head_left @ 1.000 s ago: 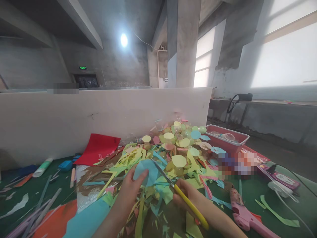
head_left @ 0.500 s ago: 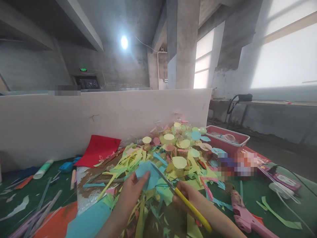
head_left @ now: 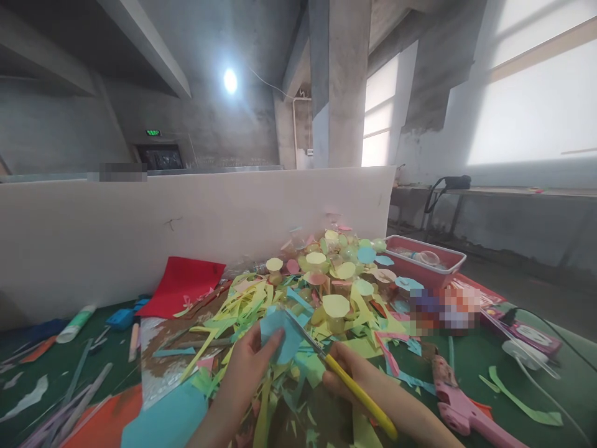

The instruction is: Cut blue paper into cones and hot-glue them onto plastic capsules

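Between the thumb and fingers of my left hand [head_left: 254,354] is a piece of blue paper [head_left: 284,336], held up over the heap of cuttings. My right hand [head_left: 349,373] grips scissors [head_left: 359,392] with long yellow handles. Their metal blades point up and left and lie along the paper's right edge; whether they are parted I cannot tell. Yellow, green, blue and pink paper scraps [head_left: 242,305] lie beneath and around both hands. Just beyond stand several small cups topped with cut paper rounds [head_left: 336,305], yellow, pink and blue.
A pink glue gun [head_left: 459,404] lies at the right, near a white cable. Behind it stands a pink basket [head_left: 424,255] with clear cups. Red paper [head_left: 181,286], a blue sheet [head_left: 163,414] and a glue stick [head_left: 76,323] lie at left. A white partition [head_left: 196,230] closes the back.
The blue paper has turned a little in my left hand, and its outline now looks narrower and rounder. The scissors remain at its right edge. The whole view has shifted slightly.
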Tool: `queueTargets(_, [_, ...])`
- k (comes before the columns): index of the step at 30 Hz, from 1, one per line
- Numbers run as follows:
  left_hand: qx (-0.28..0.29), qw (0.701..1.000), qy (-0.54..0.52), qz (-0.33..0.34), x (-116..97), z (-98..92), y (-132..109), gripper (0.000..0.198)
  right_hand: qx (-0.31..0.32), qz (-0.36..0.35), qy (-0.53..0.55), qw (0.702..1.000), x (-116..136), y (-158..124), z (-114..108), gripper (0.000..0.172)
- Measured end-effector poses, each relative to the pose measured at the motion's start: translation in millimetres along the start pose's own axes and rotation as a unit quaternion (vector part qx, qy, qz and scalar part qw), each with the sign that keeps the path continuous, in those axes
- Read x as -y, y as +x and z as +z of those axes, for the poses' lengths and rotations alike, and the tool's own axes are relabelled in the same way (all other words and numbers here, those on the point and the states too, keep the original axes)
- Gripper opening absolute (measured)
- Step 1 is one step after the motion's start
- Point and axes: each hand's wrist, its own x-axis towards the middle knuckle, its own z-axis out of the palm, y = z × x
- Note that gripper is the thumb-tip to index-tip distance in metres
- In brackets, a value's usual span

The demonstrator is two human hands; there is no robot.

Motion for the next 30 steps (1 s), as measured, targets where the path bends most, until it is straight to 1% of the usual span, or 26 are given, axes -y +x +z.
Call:
queueTargets(4, [-0.015,1.0,0.02,0.006,-6.4,0.9,-3.7,0.047,-0.012,0.001,0.019,1.0,2.5,4.2,2.5,0.051])
queueTargets(7, [-0.025,0.999,0.008,0.019,-4.2,1.6,-2.7,0.046,-0.015,0.017,0.023,0.999,6.3,4.1,3.3,0.055])
queueTargets(10, [-0.044,0.999,0.003,0.022,3.4,0.9,0.8,0.043,0.0,0.021,0.019,1.0,9.1,0.5,1.3,0.059])
queueTargets(13, [-0.065,0.998,0.014,0.008,9.9,-1.5,4.0,0.042,0.028,-0.011,0.0,1.0,10.9,-4.9,-2.2,0.06])
queueTargets(14, [-0.062,0.998,0.018,0.005,10.7,-2.2,4.4,0.043,0.035,-0.023,-0.009,0.999,11.2,-6.4,-3.2,0.06])
queueTargets(16, [-0.038,0.999,0.025,0.004,9.7,-2.9,4.2,0.046,0.041,-0.035,-0.02,0.998,11.2,-8.3,-4.1,0.061])
queueTargets(18, [-0.016,0.999,0.028,0.009,7.0,-2.6,3.2,0.048,0.039,-0.033,-0.017,0.999,10.4,-8.6,-3.9,0.06])
queueTargets(20, [-0.012,1.0,0.027,0.008,4.7,-2.0,2.4,0.048,0.035,-0.023,-0.006,0.999,8.9,-7.4,-3.1,0.058])
queueTargets(25, [0.005,1.0,0.004,-0.015,4.7,-2.8,3.7,0.051,-0.002,-0.014,0.021,1.0,2.1,1.5,0.1,0.05])
queueTargets(27, [0.001,1.0,-0.006,-0.012,5.6,-3.5,4.4,0.052,-0.014,-0.01,0.032,0.999,-1.7,6.1,1.7,0.048])
queueTargets(30, [-0.025,1.0,-0.008,-0.001,6.2,-4.0,4.3,0.051,-0.022,-0.005,0.043,0.999,-6.7,10.9,3.9,0.047])
